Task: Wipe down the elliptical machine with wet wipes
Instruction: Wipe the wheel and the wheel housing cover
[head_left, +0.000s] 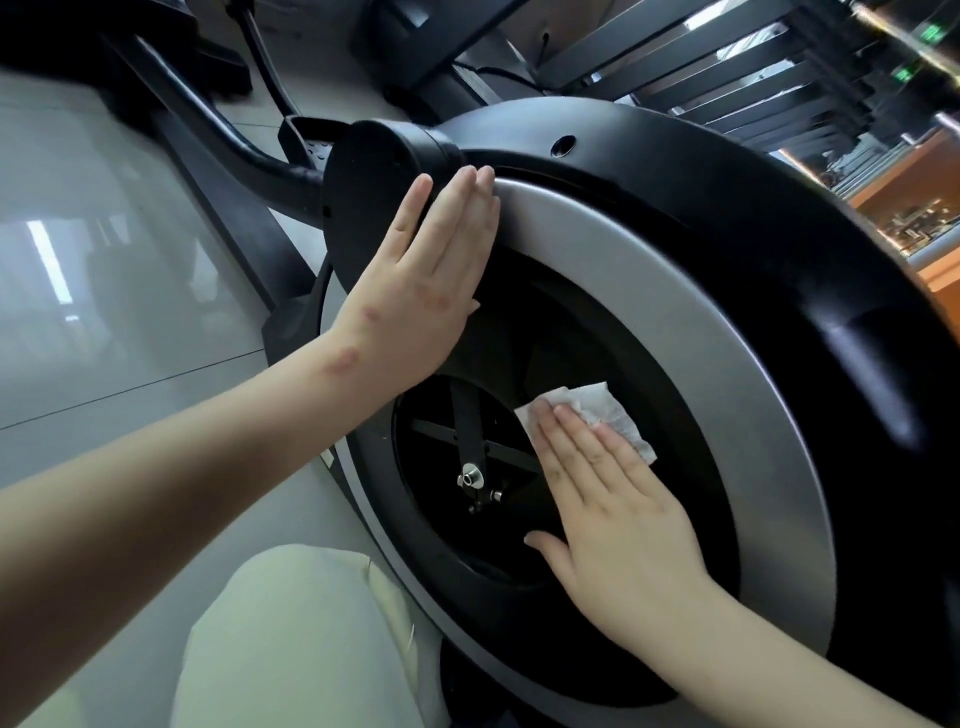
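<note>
- Elliptical machine: its round flywheel housing fills the centre and right of the frame.
- Right hand, lower centre: fingers straight and together, palm pressing a white wet wipe flat against the black inner disc. Nothing is gripped.
- Left hand, upper centre: fingers straight, laid flat where the grey ring meets a black pivot cover. It appears to be bracing and holds nothing.
- Crank arm with its bolt: just left of the wipe, not touched.
- Progress, as a judgement: wiping is under way on the inner disc. No streaks show which surfaces are finished, so the ring, outer shroud and the arms at upper left probably remain.
</note>
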